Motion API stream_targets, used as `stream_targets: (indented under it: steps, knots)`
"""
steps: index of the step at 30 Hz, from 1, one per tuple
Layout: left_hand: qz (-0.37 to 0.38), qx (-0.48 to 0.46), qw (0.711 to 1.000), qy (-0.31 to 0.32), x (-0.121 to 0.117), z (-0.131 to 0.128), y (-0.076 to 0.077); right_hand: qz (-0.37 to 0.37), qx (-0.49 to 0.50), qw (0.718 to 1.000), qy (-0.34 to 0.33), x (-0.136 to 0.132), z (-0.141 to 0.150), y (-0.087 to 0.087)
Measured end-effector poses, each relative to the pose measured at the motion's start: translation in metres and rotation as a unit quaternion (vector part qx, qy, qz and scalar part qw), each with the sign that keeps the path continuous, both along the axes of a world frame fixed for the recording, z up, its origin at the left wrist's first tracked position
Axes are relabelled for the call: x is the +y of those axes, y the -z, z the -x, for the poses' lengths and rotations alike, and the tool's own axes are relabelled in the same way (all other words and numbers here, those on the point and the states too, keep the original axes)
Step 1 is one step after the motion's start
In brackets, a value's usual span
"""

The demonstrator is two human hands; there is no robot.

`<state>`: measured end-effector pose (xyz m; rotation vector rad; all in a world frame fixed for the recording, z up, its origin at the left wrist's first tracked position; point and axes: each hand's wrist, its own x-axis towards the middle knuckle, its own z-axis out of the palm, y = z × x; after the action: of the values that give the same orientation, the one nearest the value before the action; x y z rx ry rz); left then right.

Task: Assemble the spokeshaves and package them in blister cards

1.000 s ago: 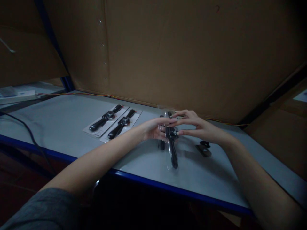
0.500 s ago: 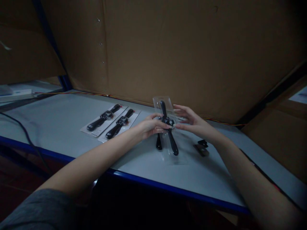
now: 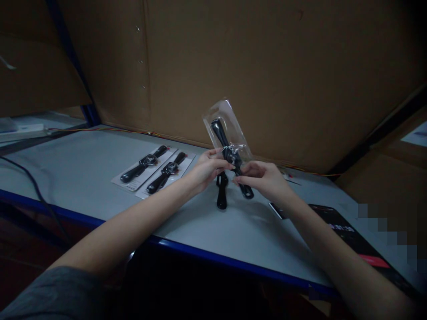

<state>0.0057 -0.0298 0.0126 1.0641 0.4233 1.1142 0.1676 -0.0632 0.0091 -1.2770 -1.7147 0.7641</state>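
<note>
A clear plastic blister shell (image 3: 235, 118) with a black two-handled tool, seemingly a spokeshave (image 3: 218, 131), is held raised and tilted above the table. My left hand (image 3: 208, 168) is closed on its left side near the middle of the tool. From the right, my right hand (image 3: 262, 175) pinches the shell's edge beside the lower handle. Beneath them, another black spokeshave (image 3: 221, 195) lies on the table, its upper part hidden by my left hand. Two carded spokeshaves, a left pack (image 3: 143, 164) and a right pack (image 3: 168, 171), lie side by side left of my left hand.
A small dark flat piece (image 3: 278, 210) lies partly under my right forearm. Farther right is a phone (image 3: 336, 222) with a lit display. A brown cardboard panel (image 3: 250, 66) rises behind the table (image 3: 83, 178), with thin wires along its base. A black cable (image 3: 31, 178) crosses the left edge.
Both hands have lifted the blister shell and spokeshave, tilting the top leftward. My right hand's fingers went from spread to pinching. The right forearm shifted, uncovering more of the phone.
</note>
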Motion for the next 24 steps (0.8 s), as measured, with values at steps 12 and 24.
stream_targets:
  steps: [12, 24]
  knots:
    - [0.037, -0.011, 0.999, 0.009, -0.014, -0.006, -0.004, -0.203, -0.478, 0.832, 0.196, -0.024, 0.019, -0.009]
    - [0.172, 0.087, 0.981, -0.029, 0.013, 0.002, 0.014, -0.204, -0.245, 0.948, 0.015, -0.013, 0.009, -0.022]
